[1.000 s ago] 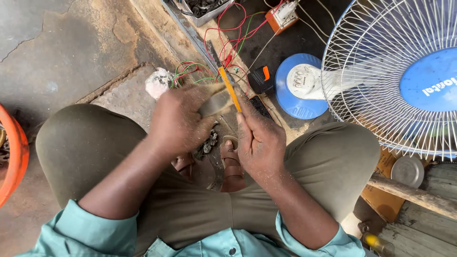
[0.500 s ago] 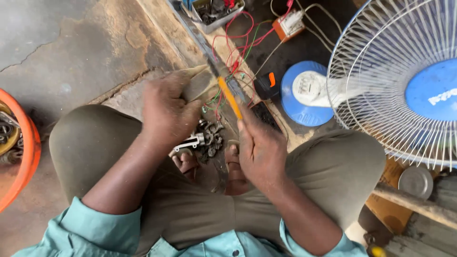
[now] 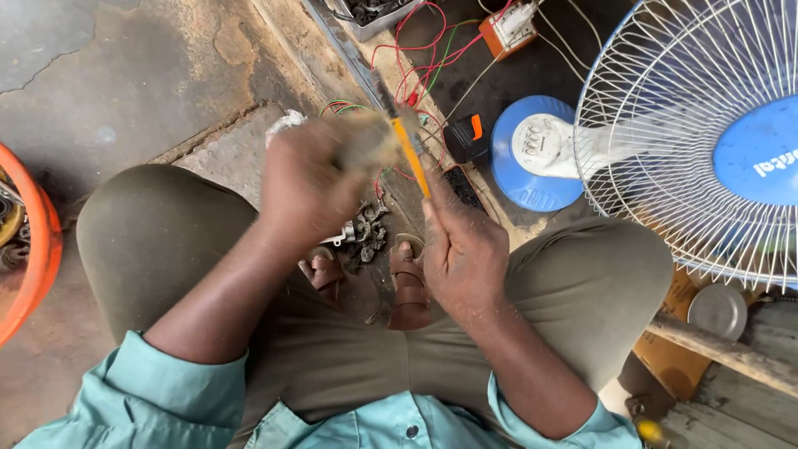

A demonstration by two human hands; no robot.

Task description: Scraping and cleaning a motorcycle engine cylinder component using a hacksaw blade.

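Nearest to the camera are two arms in light green sleeves and two knees in olive trousers. The person sits low over the floor (image 3: 125, 83), with brown sandals (image 3: 407, 283) between the knees.

A little farther out is the right hand (image 3: 461, 249). It is closed around the low end of a thin screwdriver (image 3: 409, 145) with a yellow handle. The screwdriver is long and slim. It leans from the right hand up and to the far left, so its dark tip points away from the person.

The left hand (image 3: 312, 179) is just left of the screwdriver and a bit farther away than the right hand. It is curled shut around a small tan part (image 3: 366, 145), but that part is blurred, so its kind cannot be told. The tan part sits right beside the yellow handle, maybe touching it. So the left hand is the one nearer to the tip of the tool.

Under the hands lies a little heap of dark metal bits (image 3: 366, 237).

Farther off are red and green wires (image 3: 416, 58), a small black and orange box (image 3: 465, 137), and a fan (image 3: 706, 141) with a blue base on the right. An orange tub (image 3: 33, 249) is at the left edge.
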